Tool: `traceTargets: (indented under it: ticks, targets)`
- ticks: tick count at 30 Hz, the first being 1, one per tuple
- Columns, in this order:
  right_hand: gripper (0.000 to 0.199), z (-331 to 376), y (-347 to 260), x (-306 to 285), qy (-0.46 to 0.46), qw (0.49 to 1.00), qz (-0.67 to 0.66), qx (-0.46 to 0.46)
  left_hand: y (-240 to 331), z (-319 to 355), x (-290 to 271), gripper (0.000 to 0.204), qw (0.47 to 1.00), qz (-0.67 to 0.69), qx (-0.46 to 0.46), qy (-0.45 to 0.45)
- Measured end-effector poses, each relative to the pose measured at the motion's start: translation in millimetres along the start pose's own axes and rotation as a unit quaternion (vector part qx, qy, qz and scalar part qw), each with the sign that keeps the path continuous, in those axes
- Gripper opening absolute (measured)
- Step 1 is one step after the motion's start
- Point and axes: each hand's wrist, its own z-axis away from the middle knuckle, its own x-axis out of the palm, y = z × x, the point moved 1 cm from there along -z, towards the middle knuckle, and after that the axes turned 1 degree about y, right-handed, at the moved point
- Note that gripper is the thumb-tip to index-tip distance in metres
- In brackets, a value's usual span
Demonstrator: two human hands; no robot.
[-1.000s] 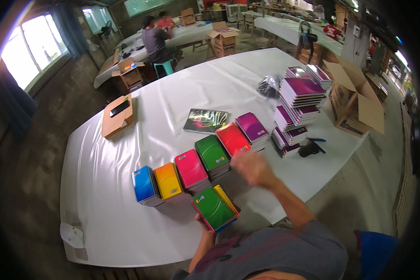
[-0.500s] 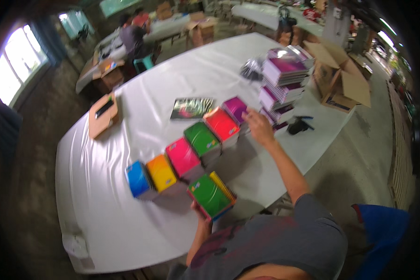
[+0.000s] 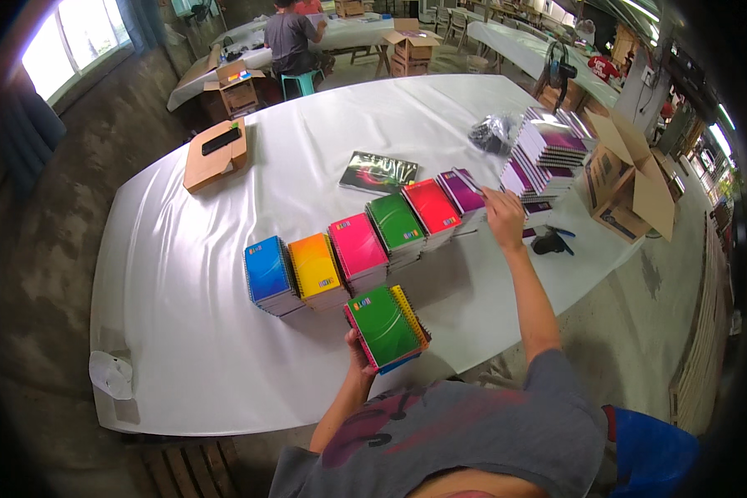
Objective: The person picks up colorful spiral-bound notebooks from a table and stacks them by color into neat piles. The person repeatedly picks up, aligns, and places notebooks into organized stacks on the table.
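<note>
we hold a small stack of spiral notebooks (image 3: 385, 327), green cover on top with yellow, red and blue edges showing beneath it, in our left hand (image 3: 358, 347), fingers closed around its lower left corner, just off the near edge of the white table (image 3: 183, 332). our right hand (image 3: 503, 209) is stretched out to the far end of the row, fingers pinched on the cover of a purple notebook (image 3: 466, 186) that it is lifting at the purple pile (image 3: 465, 197). the row runs in a slant from near left to far right: a blue pile (image 3: 267, 274), an orange pile (image 3: 316, 266), a pink pile (image 3: 358, 247), a green pile (image 3: 397, 225), a red pile (image 3: 432, 207) and then the purple one, each just beside the next. judging from this, we seem to be partway through gathering one notebook of each colour: the stack in the left hand already carries several, the purple one is being taken now, and every pile still has plenty of copies left, so many more rounds would remain. beyond the right hand a tall, loosely stacked heap of purple-covered notebooks (image 3: 544, 153) stands beside an open cardboard box (image 3: 631, 178), with a dark tool (image 3: 549, 243) lying near the table edge and a crumpled dark plastic bag (image 3: 491, 131) behind. a dark glossy book (image 3: 380, 172) lies flat past the row, and a flat brown box with a black object on it (image 3: 216, 153) sits at the far left. another person (image 3: 294, 37) sits at a table in the background.
</note>
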Motion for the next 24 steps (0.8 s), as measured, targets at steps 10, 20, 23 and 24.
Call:
traceTargets:
  ticks: [10, 20, 23, 24]
  targets:
    - [0.029, 101, -236, -94, -0.223, 0.888, -0.322, -0.240, 9, 16, -36, 0.093, 0.995, -0.091, -0.004, 0.029]
    - [0.078, 123, -212, -59, -0.353, 0.492, -0.645, 0.466, 18, 23, 8, 0.096, 0.951, -0.298, -0.078, -0.035]
    - [0.079, 124, -199, -47, -0.381, 0.468, -0.695, 0.391, 47, 14, 56, 0.111, 0.817, -0.564, 0.062, -0.100]
    - [0.089, 133, -196, -39, -0.381, 0.514, -0.679, 0.360, 48, 13, 71, 0.110, 0.786, -0.600, 0.094, -0.116]
